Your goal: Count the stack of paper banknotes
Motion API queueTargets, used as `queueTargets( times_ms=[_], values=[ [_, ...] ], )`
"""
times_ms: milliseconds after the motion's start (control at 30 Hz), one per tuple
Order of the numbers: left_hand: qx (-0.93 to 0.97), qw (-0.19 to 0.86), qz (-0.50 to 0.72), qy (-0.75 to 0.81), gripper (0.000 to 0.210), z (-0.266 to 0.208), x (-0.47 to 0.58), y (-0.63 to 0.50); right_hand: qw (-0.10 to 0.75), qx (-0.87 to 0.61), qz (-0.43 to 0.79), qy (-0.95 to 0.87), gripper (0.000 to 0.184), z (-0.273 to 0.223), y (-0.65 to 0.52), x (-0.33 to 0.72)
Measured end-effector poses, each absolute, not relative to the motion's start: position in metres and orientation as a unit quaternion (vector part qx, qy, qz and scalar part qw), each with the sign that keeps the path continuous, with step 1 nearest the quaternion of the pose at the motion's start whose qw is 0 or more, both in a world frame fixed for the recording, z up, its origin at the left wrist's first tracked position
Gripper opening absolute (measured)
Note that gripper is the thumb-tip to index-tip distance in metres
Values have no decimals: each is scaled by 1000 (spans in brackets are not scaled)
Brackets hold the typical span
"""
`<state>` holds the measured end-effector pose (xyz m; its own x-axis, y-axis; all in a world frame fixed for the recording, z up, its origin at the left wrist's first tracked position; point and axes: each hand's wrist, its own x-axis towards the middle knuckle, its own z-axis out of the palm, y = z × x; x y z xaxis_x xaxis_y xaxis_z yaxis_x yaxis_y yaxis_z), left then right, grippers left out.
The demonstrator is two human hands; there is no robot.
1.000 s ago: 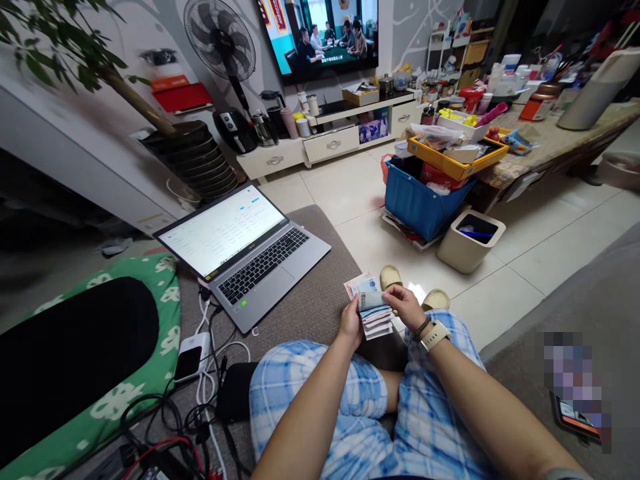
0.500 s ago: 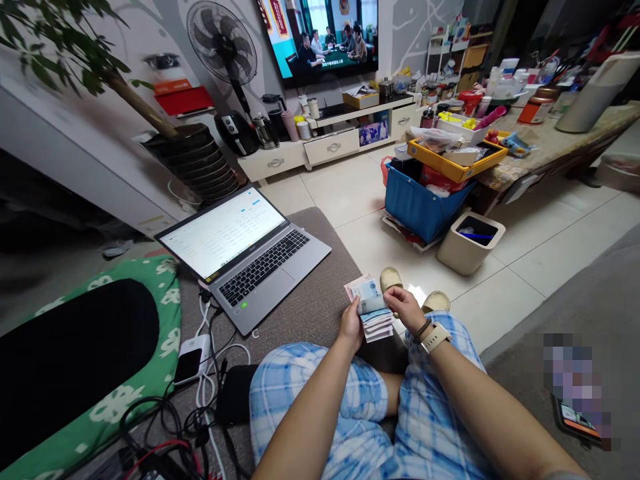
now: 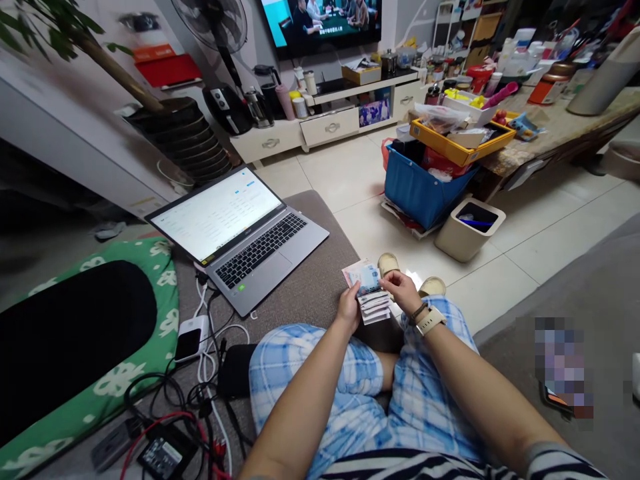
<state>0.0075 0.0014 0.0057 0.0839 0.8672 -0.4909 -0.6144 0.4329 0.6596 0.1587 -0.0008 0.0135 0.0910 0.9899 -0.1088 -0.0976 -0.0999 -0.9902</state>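
My left hand (image 3: 349, 308) grips a wad of banknotes (image 3: 374, 309) by its left side, thumb on top. The far part shows bluish and pinkish notes; the near ends fan out in several layers. At the wad's right edge, the fingertips of my right hand (image 3: 404, 293) are pinched together on the edge of a bluish banknote (image 3: 369, 279). A watch and a dark bracelet circle my right wrist. The wad is held above my lap, just past my knees.
An open laptop (image 3: 240, 247) stands on the brown seat (image 3: 320, 220) to the left, near tangled cables and a white device (image 3: 193, 338). Ahead on the tiles are slippers (image 3: 388, 263), a beige bin (image 3: 470, 230) and a blue box (image 3: 420, 190). A phone (image 3: 557, 400) lies at the right.
My right fingers stay at the wad's right edge while the upper bluish note has flattened toward the far side. The view has tilted slightly downward.
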Motion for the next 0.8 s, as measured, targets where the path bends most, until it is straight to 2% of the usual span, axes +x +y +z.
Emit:
queueTargets(
  times_ms=[167, 800],
  values=[
    [155, 728, 511, 430, 28, 8, 8, 1, 513, -545, 497, -440, 47, 8, 1, 161],
    [118, 728, 523, 428, 24, -4, 14, 7, 511, -517, 525, -443, 45, 16, -1, 163]
  ],
)
